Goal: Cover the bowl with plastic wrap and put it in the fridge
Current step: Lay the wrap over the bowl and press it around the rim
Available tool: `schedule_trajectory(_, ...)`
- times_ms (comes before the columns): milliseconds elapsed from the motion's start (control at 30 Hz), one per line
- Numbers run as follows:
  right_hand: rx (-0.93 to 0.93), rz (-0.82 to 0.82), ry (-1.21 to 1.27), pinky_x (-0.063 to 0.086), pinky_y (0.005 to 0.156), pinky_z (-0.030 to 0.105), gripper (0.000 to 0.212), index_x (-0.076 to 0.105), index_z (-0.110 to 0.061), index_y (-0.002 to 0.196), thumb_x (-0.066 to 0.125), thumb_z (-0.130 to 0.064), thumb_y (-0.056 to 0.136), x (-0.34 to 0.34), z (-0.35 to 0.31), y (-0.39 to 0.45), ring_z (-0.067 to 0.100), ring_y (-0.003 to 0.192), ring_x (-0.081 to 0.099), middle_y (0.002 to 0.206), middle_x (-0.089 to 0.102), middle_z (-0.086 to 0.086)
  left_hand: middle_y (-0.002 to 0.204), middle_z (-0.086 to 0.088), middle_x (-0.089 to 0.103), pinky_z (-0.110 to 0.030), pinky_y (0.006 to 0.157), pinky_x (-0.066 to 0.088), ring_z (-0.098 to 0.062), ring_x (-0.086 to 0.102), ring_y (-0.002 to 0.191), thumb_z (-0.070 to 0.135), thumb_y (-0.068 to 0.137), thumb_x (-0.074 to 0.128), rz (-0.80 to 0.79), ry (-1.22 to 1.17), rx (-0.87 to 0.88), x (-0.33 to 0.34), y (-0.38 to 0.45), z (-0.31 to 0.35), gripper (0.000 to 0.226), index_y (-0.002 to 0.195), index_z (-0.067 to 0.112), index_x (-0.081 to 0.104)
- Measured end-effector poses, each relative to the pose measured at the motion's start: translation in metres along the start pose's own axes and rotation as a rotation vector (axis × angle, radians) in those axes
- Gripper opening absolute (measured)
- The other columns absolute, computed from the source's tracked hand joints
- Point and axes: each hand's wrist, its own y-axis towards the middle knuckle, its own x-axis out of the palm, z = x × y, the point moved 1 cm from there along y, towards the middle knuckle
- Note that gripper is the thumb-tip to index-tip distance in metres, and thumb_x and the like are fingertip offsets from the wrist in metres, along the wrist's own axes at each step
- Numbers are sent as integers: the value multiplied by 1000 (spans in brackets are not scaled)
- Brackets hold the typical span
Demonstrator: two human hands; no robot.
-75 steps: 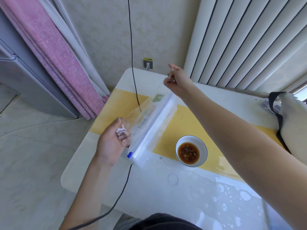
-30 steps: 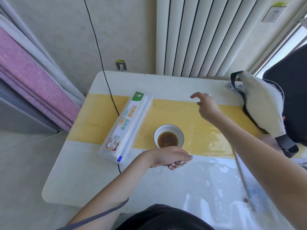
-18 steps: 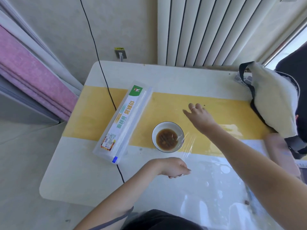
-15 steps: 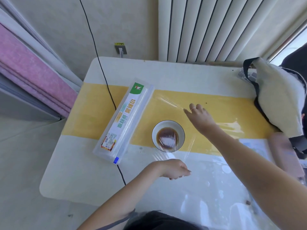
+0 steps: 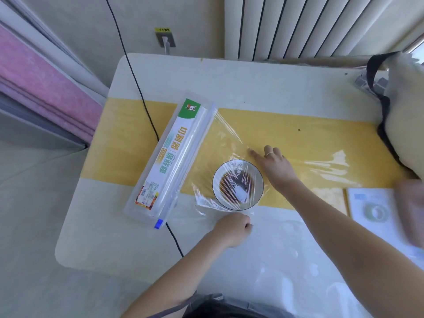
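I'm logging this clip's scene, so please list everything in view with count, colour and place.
bowl: 1, white with dark rim, brown liquid inside, table centre
wrap: 1 sheet, clear, draped over the bowl and onto the table
dispenser: 1, clear box with green and white label, left of the bowl
table: 1, pale with a yellow band
cable: 1, black, running across the table and under the dispenser
socket: 1, on the wall behind the table
bag: 1, cream with black strap, table's right edge
booklet: 1, white, right of the bowl
left hand: 1, shut grip on the wrap's near edge
right hand: 1, flat on the wrap beyond the bowl
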Motion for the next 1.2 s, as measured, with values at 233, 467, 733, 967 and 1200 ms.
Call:
schedule_trajectory(233,70,36,85,47,83,43,64,31,-28,148,47,-8,89,18,-5,1,36,99,50,111,47,17,100,-16,62,-40,71,43,-34,59,90,26,99,33,175,294,184,13,2,-16,30,100,5,55)
schedule_trajectory(467,107,134,122,51,72,42,61,48,-14,136,61,-2,78,28,-1,3,38,85,57,98,52,19,81,-14,65,-32,66,45,-32,63,76,32,87,48,145,346,304,14,-15,-20,34,101,1,51)
schedule_trajectory(733,355,260,668,40,64,33,23,42,-8,120,34,-8,98,10,9,-4,32,91,53,117,51,12,67,-6,59,-28,48,36,-27,57,57,22,84,45,431,454,677,-7,-31,-10,16,93,10,40)
schedule_trajectory(967,542,339,872,33,60,28,15,46,-7,110,39,-11,97,8,14,-2,24,68,46,81,50,10,146,-22,38,-51,112,22,-37,33,134,73,70,52,738,466,479,-68,-11,-3,100,140,3,36)
schedule_trajectory(1200,1140,200,1443,43,51,29,51,59,-2,91,27,-40,100,8,-15,-40,28,60,55,73,58,10,158,-22,-9,-58,116,-1,-39,-15,145,88,65,28,498,678,210,-76,17,-21,118,152,17,-9)
